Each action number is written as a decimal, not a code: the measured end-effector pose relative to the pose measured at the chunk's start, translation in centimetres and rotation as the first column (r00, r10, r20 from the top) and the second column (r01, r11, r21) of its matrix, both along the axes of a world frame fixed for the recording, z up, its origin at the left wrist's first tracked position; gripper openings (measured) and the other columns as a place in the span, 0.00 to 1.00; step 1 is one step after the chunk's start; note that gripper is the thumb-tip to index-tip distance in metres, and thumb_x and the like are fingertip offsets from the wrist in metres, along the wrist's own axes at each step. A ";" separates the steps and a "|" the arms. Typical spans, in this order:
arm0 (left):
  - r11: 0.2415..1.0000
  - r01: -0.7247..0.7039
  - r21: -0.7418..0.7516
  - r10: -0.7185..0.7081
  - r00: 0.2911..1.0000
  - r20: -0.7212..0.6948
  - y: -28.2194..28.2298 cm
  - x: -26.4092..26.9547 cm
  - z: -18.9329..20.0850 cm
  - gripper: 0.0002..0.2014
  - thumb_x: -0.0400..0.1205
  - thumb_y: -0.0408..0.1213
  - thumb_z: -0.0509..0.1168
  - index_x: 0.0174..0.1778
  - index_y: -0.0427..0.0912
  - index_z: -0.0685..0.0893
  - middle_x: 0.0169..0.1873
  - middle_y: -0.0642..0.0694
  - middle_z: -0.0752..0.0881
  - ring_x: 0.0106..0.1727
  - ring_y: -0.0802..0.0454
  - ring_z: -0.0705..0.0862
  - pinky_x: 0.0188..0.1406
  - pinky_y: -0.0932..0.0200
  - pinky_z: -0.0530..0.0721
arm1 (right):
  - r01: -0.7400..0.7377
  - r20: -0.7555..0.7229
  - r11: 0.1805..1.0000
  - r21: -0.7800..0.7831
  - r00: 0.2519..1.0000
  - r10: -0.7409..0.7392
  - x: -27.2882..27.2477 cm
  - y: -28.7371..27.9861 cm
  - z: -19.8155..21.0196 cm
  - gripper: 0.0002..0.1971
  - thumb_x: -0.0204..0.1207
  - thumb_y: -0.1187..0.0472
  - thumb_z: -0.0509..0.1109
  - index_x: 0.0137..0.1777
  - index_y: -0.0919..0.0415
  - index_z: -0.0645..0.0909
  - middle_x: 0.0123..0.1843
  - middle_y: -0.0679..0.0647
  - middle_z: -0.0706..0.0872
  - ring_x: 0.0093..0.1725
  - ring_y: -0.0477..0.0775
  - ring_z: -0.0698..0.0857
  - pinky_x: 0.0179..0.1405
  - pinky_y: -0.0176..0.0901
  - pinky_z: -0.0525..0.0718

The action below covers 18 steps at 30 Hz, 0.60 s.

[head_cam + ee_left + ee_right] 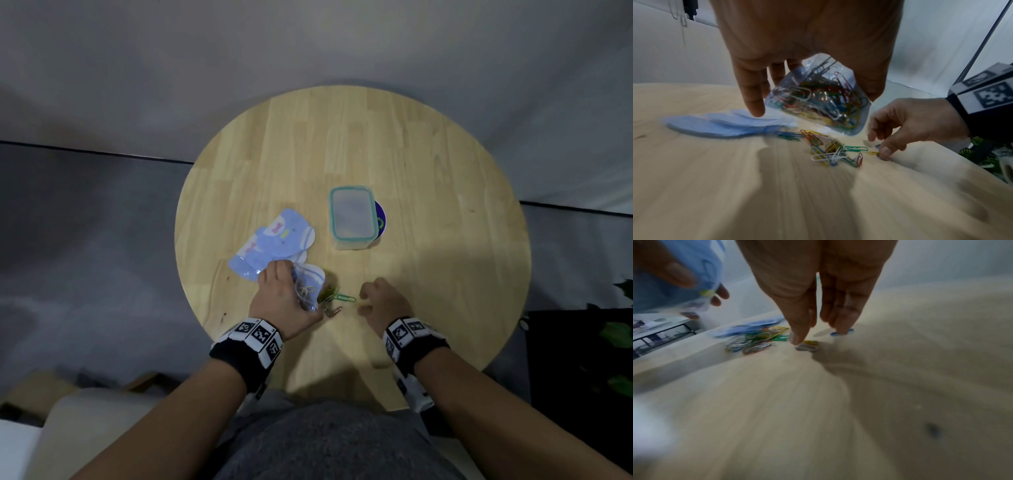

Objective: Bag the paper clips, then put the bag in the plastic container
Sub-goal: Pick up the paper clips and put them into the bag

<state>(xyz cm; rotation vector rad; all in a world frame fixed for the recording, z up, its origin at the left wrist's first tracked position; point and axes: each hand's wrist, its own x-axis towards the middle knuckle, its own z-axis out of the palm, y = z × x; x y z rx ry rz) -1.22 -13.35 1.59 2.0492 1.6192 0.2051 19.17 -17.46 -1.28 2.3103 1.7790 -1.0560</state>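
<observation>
Dim room light falls from above and behind me; my shadow pools on the table (428, 164) beneath my hands. The head view bends at its edges. Both wrist views smear, worst below my right hand (818, 288), where the wood blurs.

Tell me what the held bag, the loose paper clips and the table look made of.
Bag: thin clear glossy plastic, likely; clips show through and it crinkles in the left hand.
Paper clips: bent wire with a coloured coating, probably vinyl or paint over metal.
Table: pale wood, matt, with jointed plank seams and grain.
</observation>
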 end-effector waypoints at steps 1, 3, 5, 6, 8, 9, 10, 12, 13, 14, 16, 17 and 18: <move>1.000 -0.010 -0.005 0.010 1.000 0.001 0.0 -0.1 0.0 0.33 0.59 0.51 0.73 0.52 0.38 0.68 0.48 0.47 0.67 0.50 0.47 0.67 0.48 0.58 0.68 | 0.031 0.014 1.000 -0.003 0.999 -0.031 0.6 0.1 -0.1 0.17 0.70 0.58 0.73 0.58 0.59 0.76 0.60 0.58 0.75 0.61 0.61 0.76 0.57 0.52 0.79; 0.999 -0.030 -0.021 0.030 1.000 0.001 0.1 -0.5 -0.1 0.33 0.58 0.52 0.73 0.52 0.39 0.68 0.47 0.49 0.65 0.49 0.49 0.65 0.47 0.59 0.67 | 0.070 0.038 0.997 -0.037 0.997 -0.068 1.6 0.0 -0.3 0.24 0.67 0.55 0.76 0.62 0.58 0.73 0.63 0.57 0.71 0.64 0.61 0.72 0.62 0.54 0.78; 0.999 -0.039 -0.034 0.039 0.999 0.000 0.1 -0.8 -0.1 0.34 0.57 0.54 0.71 0.52 0.39 0.68 0.48 0.48 0.66 0.50 0.48 0.66 0.48 0.58 0.69 | 0.059 0.058 0.996 -0.065 0.997 -0.055 1.7 -0.1 -0.6 0.23 0.68 0.56 0.75 0.61 0.61 0.73 0.64 0.59 0.73 0.64 0.63 0.72 0.61 0.52 0.76; 0.998 -0.041 -0.040 0.041 0.999 0.001 0.1 -0.9 0.0 0.34 0.57 0.54 0.71 0.53 0.39 0.68 0.49 0.47 0.68 0.50 0.47 0.68 0.48 0.57 0.70 | 0.037 0.060 0.998 -0.049 0.998 -0.034 1.4 -0.2 -0.9 0.21 0.69 0.58 0.74 0.60 0.63 0.74 0.62 0.61 0.74 0.63 0.63 0.73 0.59 0.51 0.75; 0.998 -0.043 -0.052 0.044 0.999 0.000 0.0 -1.1 0.1 0.35 0.57 0.55 0.71 0.53 0.38 0.69 0.50 0.45 0.70 0.51 0.45 0.69 0.50 0.54 0.73 | 0.007 0.035 1.000 0.024 0.999 -0.008 0.4 0.1 -1.3 0.15 0.71 0.62 0.71 0.55 0.66 0.76 0.58 0.64 0.78 0.60 0.65 0.76 0.54 0.50 0.75; 0.998 -0.043 -0.054 0.042 0.999 -0.005 0.0 -1.2 0.2 0.36 0.57 0.55 0.72 0.54 0.38 0.69 0.51 0.44 0.70 0.52 0.45 0.69 0.51 0.52 0.74 | 0.003 0.013 0.998 0.062 1.000 -0.004 -0.2 0.3 -1.4 0.13 0.71 0.63 0.71 0.53 0.68 0.77 0.55 0.65 0.80 0.58 0.66 0.78 0.52 0.50 0.76; 0.998 -0.040 -0.052 0.039 0.999 -0.011 0.1 -1.2 0.3 0.36 0.57 0.55 0.73 0.54 0.37 0.69 0.51 0.43 0.71 0.52 0.44 0.69 0.52 0.52 0.73 | 0.000 -0.010 0.995 0.095 1.000 0.001 -0.7 0.7 -1.5 0.11 0.71 0.63 0.70 0.51 0.69 0.78 0.53 0.66 0.81 0.56 0.66 0.79 0.50 0.51 0.76; 0.998 -0.035 -0.044 0.034 0.999 -0.019 0.2 -1.2 0.5 0.37 0.58 0.54 0.74 0.54 0.37 0.69 0.52 0.42 0.71 0.53 0.44 0.69 0.53 0.52 0.73 | -0.004 -0.036 0.993 0.122 0.999 0.009 -1.7 1.4 -1.6 0.11 0.73 0.62 0.69 0.51 0.69 0.79 0.51 0.67 0.82 0.54 0.67 0.81 0.50 0.52 0.77; 0.998 -0.037 -0.040 0.036 0.999 -0.020 0.2 -1.3 0.6 0.37 0.58 0.53 0.75 0.55 0.36 0.69 0.52 0.42 0.71 0.53 0.43 0.69 0.53 0.51 0.72 | -0.003 -0.045 0.993 0.120 0.999 0.008 -2.2 1.7 -1.6 0.13 0.74 0.60 0.69 0.53 0.68 0.80 0.52 0.67 0.82 0.55 0.67 0.81 0.51 0.52 0.77; 0.998 -0.043 -0.040 0.042 0.999 -0.021 0.3 -1.3 0.6 0.37 0.58 0.53 0.75 0.55 0.36 0.69 0.52 0.42 0.71 0.53 0.43 0.69 0.53 0.51 0.72 | 0.000 -0.057 0.994 0.113 0.998 0.007 -2.6 1.8 -1.6 0.16 0.73 0.57 0.70 0.55 0.67 0.79 0.54 0.66 0.81 0.56 0.67 0.81 0.53 0.52 0.78; 0.998 -0.054 -0.046 0.052 0.998 -0.026 0.3 -1.5 0.6 0.36 0.58 0.52 0.75 0.56 0.36 0.68 0.53 0.42 0.71 0.54 0.42 0.69 0.53 0.51 0.73 | -0.041 -0.077 0.995 0.092 0.996 0.049 -3.1 1.8 -1.5 0.27 0.67 0.50 0.76 0.63 0.63 0.77 0.58 0.63 0.79 0.59 0.64 0.79 0.58 0.52 0.79; 0.997 -0.055 -0.048 0.054 0.998 -0.026 0.4 -1.5 0.6 0.36 0.58 0.52 0.75 0.56 0.37 0.68 0.53 0.42 0.71 0.54 0.42 0.69 0.53 0.51 0.74 | -0.087 -0.079 0.993 0.077 0.993 0.093 -3.2 1.7 -1.4 0.33 0.63 0.49 0.78 0.66 0.61 0.75 0.59 0.61 0.78 0.60 0.63 0.78 0.60 0.52 0.79; 0.997 -0.057 -0.051 0.055 0.998 -0.026 0.4 -1.6 0.6 0.36 0.58 0.52 0.75 0.55 0.37 0.68 0.53 0.42 0.70 0.54 0.42 0.69 0.52 0.50 0.74 | -0.142 -0.067 0.988 0.066 0.987 0.146 -3.3 1.6 -1.5 0.36 0.60 0.49 0.80 0.68 0.58 0.73 0.59 0.61 0.77 0.60 0.63 0.77 0.61 0.52 0.79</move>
